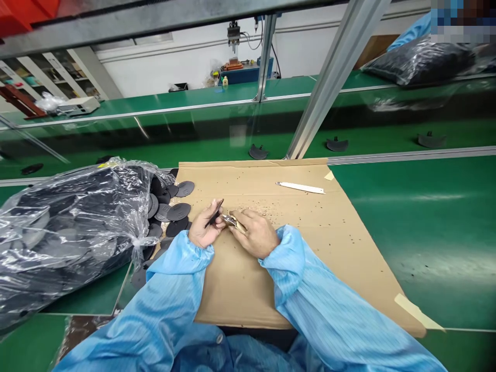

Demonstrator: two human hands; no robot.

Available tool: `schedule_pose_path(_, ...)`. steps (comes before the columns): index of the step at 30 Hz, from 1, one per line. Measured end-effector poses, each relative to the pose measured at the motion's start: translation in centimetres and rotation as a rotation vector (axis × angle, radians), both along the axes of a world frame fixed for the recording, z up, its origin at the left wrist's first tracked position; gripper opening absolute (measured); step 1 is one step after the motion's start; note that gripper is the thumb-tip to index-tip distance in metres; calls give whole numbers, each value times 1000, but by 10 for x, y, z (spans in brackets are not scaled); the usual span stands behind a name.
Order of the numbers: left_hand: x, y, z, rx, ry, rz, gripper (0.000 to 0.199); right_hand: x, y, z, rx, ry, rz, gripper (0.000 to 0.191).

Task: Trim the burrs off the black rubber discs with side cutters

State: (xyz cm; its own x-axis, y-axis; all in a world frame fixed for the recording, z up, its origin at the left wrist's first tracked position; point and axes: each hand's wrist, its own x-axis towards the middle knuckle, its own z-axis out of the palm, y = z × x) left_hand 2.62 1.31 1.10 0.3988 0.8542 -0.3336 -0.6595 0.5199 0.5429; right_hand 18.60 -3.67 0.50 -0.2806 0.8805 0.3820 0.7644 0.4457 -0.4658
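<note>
Between the fingers of my left hand [204, 227] is a black plastic disc [215, 213], tilted nearly on edge. My right hand [256, 231] is wrapped round a pair of nippers [234, 222] with metal jaws and pale yellowish handles. The jaws point left and meet or nearly meet the disc's edge; whether they touch I cannot tell. Both hands are over a brown cardboard sheet [310, 268] strewn with small dark scraps. Just left of my left hand lies a loose heap of similar black discs [179, 212].
A clear plastic bag [77, 227] full of dark discs bulks at left. A white strip-like blade or knife [301, 187] lies on the cardboard. Behind it runs a green conveyor belt [217, 139] carrying dark curved parts [337, 144]. A metal post [329, 77] rises at its near edge.
</note>
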Motion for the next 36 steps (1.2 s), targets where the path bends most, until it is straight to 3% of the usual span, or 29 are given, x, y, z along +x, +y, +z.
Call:
schedule_pose_path(19,6,-5,-6,115,120,24,35,0,-2,17,-199,-219,-3,23)
schedule_pose_path(23,6,-5,-8,92,142,27,34,-1,-2,16,-224,-184,0,22)
schedule_pose_path(27,7,-3,-4,53,49,32,23,1,2,10,-338,206,57,13)
schedule_pose_path(32,2,0,1,-23,-64,70,13,15,12,10,-805,1005,65,37)
schedule_pose_path(34,1,2,1,-42,-47,99,13,24,17,13,-928,1144,123,40)
schedule_pose_path(36,1,3,0,-49,-25,148,13,33,20,14,-914,1144,121,40)
